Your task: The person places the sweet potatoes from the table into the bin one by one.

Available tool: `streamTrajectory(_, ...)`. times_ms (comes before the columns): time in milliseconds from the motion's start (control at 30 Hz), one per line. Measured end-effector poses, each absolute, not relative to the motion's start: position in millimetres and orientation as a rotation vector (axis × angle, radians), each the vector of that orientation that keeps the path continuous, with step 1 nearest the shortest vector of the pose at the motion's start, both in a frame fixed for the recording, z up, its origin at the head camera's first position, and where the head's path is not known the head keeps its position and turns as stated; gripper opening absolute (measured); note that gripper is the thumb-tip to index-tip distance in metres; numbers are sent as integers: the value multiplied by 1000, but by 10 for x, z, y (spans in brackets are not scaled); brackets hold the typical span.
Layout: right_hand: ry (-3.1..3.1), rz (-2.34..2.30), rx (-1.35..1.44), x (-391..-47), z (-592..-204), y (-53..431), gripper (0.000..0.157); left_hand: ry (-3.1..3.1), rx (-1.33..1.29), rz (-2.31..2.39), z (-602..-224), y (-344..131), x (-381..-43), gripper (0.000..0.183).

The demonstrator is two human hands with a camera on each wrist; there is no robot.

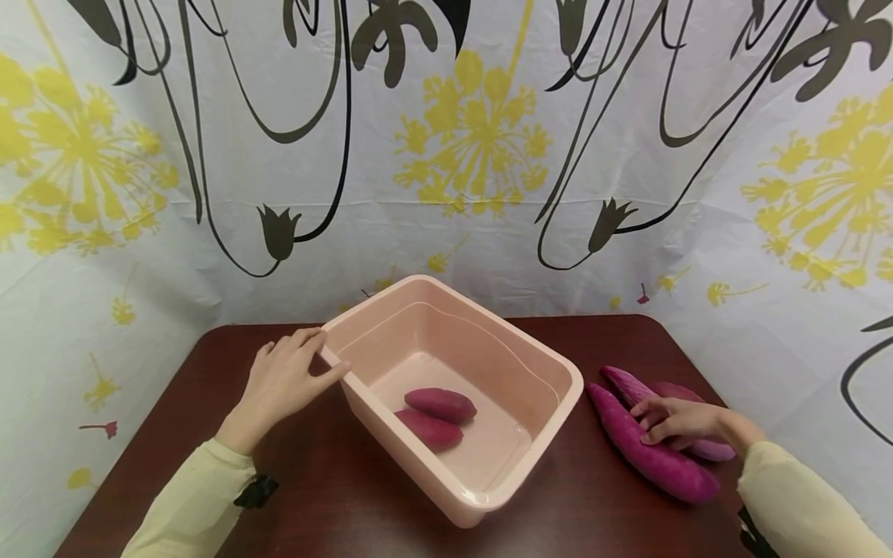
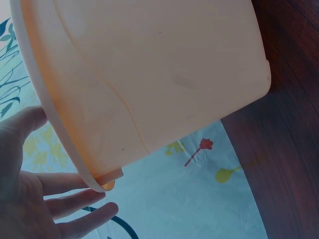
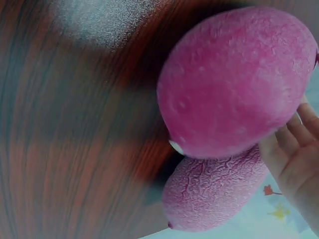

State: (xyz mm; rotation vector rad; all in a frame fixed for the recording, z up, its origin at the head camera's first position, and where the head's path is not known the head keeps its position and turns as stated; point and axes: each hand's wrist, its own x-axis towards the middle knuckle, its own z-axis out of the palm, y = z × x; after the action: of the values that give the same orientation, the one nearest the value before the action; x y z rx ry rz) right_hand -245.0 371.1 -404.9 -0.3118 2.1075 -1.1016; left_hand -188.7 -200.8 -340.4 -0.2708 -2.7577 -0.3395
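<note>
A pale pink plastic basin (image 1: 412, 449) stands turned cornerwise on the table, with two purple sweet potatoes (image 1: 441, 404) lying in it. My left hand (image 1: 282, 384) holds its left corner, thumb on one side of the rim and fingers on the other; the left wrist view shows the basin's outer wall (image 2: 164, 74). To the right of the basin, my right hand (image 1: 680, 422) reaches over a group of sweet potatoes and grips the long near one (image 1: 656, 457) by its middle. A wrinkled, paler sweet potato (image 3: 214, 194) lies alongside, partly hidden by the hand.
Another sweet potato (image 1: 677, 390) lies behind the right hand. The dark reddish-brown table (image 1: 335, 496) has rounded far corners. A white sheet with yellow and grey flower prints (image 1: 481, 139) hangs behind the table and along both sides.
</note>
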Motion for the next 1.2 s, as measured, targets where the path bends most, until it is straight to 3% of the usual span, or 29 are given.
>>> streamTrajectory(600,2074,-1138,-166,-2423,-4214,3603,53,-2757,-271,-334,-3403,-2002,-1885,68)
streamTrajectory(1200,2110,-1053,-157,-2429,-4244,3478,49,-2752,-265,-338,-3401,-2000,-1886,67)
